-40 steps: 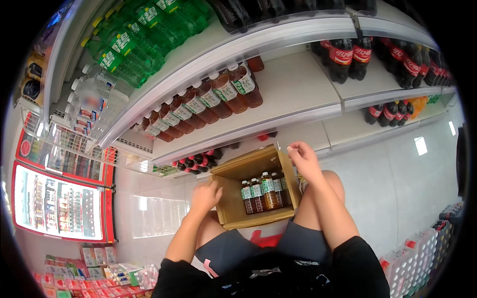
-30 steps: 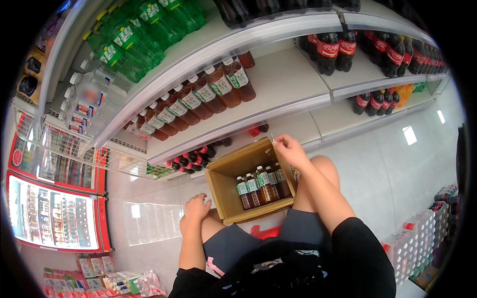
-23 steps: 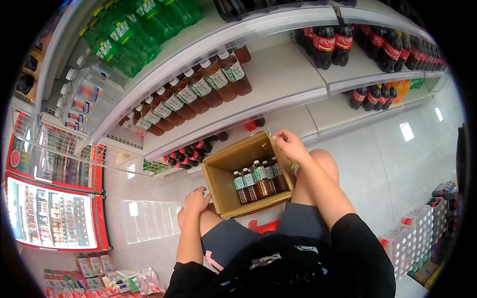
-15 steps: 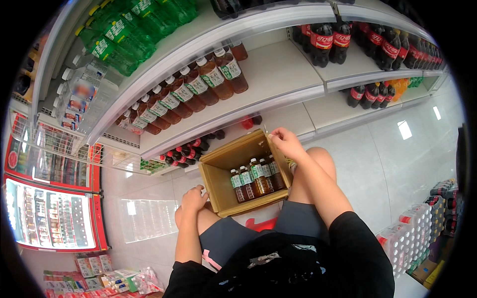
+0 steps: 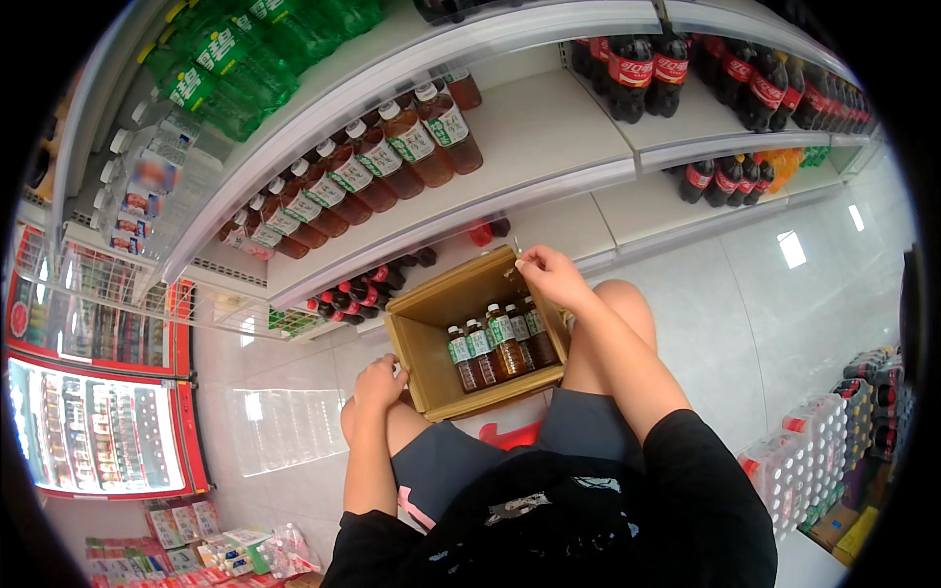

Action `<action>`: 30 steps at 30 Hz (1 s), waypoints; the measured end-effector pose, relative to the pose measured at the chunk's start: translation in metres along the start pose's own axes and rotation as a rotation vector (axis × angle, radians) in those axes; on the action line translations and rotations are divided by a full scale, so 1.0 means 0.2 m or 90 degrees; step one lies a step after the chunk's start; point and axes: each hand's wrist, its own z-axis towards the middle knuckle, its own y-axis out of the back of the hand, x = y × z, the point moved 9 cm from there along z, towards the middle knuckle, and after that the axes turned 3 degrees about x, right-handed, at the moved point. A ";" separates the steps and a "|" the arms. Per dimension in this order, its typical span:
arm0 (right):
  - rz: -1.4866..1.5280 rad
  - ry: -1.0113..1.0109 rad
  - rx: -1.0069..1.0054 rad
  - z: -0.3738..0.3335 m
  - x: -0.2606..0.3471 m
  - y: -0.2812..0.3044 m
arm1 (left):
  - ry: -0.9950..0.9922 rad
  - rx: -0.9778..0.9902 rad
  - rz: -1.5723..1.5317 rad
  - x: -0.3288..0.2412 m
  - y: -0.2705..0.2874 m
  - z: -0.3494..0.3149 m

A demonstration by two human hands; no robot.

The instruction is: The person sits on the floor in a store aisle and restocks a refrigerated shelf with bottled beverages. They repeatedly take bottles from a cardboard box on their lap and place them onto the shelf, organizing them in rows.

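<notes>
Hands unchanged: right hand (image 5: 554, 277) still pinching carton (image 5: 431, 318) flap, left hand (image 5: 379, 380) still gripping its edge.

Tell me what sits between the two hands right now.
The open cardboard box, with a row of brown bottles inside, lies between the left hand and right hand, per the head view.

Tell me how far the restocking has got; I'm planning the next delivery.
Done: a row of brown tea bottles stands on the shelf. In hand: both hands grip the cardboard box, left hand at its near-left edge, right hand on its far-right corner. Left: five bottles in it.
</notes>
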 end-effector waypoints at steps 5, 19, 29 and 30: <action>-0.010 0.004 0.008 0.00 0.00 -0.01 | -0.051 -0.030 -0.078 -0.05 0.02 0.02; -0.079 0.005 0.035 0.01 -0.03 -0.03 | -0.269 0.175 -0.175 -0.58 -0.56 0.43; -0.116 0.001 0.086 -0.02 0.03 -0.07 | -0.120 0.340 -0.222 -0.70 -1.19 0.48; -0.119 -0.005 0.078 -0.02 0.05 -0.07 | -0.114 0.351 -0.213 -0.70 -1.20 0.48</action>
